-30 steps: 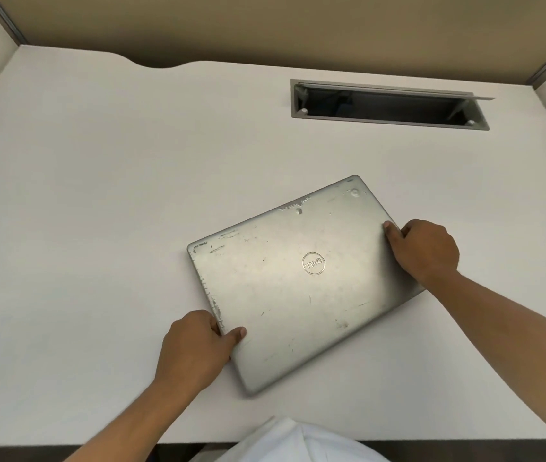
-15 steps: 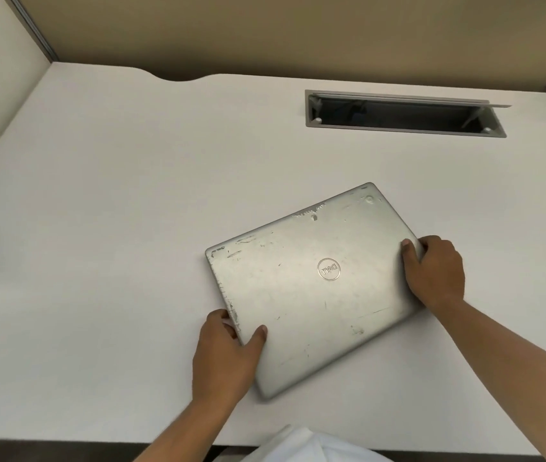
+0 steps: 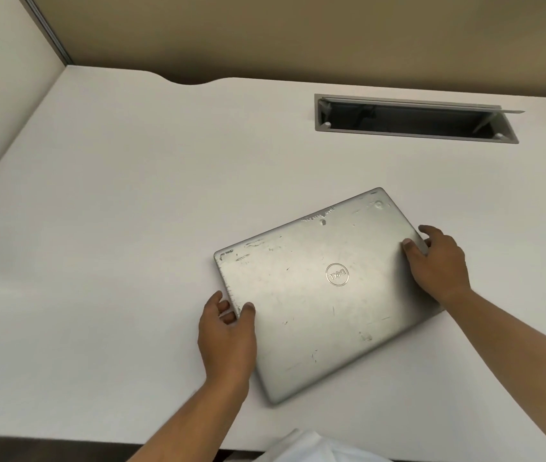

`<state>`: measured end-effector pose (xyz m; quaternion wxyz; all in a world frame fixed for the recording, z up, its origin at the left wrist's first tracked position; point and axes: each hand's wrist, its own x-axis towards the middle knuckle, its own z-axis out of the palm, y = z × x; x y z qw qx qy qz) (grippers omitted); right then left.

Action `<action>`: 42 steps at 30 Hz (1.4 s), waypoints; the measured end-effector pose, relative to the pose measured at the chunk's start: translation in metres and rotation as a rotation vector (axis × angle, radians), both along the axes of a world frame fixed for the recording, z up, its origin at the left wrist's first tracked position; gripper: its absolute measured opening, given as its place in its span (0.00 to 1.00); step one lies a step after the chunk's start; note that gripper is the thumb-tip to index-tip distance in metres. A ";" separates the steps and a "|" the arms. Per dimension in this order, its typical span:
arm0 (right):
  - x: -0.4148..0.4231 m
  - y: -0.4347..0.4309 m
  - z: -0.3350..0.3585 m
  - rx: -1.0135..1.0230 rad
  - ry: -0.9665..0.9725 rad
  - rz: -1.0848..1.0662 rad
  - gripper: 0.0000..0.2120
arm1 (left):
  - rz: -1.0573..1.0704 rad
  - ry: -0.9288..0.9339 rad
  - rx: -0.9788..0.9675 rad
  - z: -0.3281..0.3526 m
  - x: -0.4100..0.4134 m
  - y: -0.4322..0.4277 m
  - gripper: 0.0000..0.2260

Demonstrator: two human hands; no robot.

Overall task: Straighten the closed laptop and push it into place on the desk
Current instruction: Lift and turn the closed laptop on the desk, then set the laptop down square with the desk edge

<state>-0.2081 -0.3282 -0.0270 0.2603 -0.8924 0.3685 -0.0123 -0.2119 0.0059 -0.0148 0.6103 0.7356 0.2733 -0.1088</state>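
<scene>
The closed laptop (image 3: 325,291) lies flat at lower centre of the desk (image 3: 114,211), its long axis skewed, rising toward the upper right. The left hand (image 3: 226,335) pinches its left edge; the right hand (image 3: 438,261) grips its right edge.

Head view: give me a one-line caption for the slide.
Both hands, left and right, grip opposite edges of a closed, scuffed silver laptop lying askew on a white desk.

The right hand (image 3: 438,261) hides the laptop's (image 3: 315,295) right edge beneath it.
</scene>
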 end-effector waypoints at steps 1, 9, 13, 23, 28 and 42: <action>0.003 -0.001 0.000 0.002 0.030 -0.003 0.26 | 0.003 0.029 -0.002 -0.001 0.002 -0.001 0.25; 0.019 -0.008 0.006 0.060 0.097 -0.027 0.23 | 0.138 0.275 -0.079 0.010 0.040 -0.014 0.19; 0.013 -0.007 0.006 0.102 0.127 -0.075 0.24 | 0.148 0.328 -0.132 0.011 0.065 -0.007 0.16; -0.024 0.002 -0.002 0.230 0.103 -0.168 0.22 | -0.059 0.253 0.016 0.010 0.103 0.004 0.12; -0.048 0.017 -0.007 0.234 0.116 -0.180 0.24 | -0.152 0.181 0.134 0.004 0.106 0.011 0.11; -0.062 0.047 -0.012 -0.057 0.072 -0.024 0.30 | -0.319 -0.032 0.441 -0.013 0.080 0.020 0.28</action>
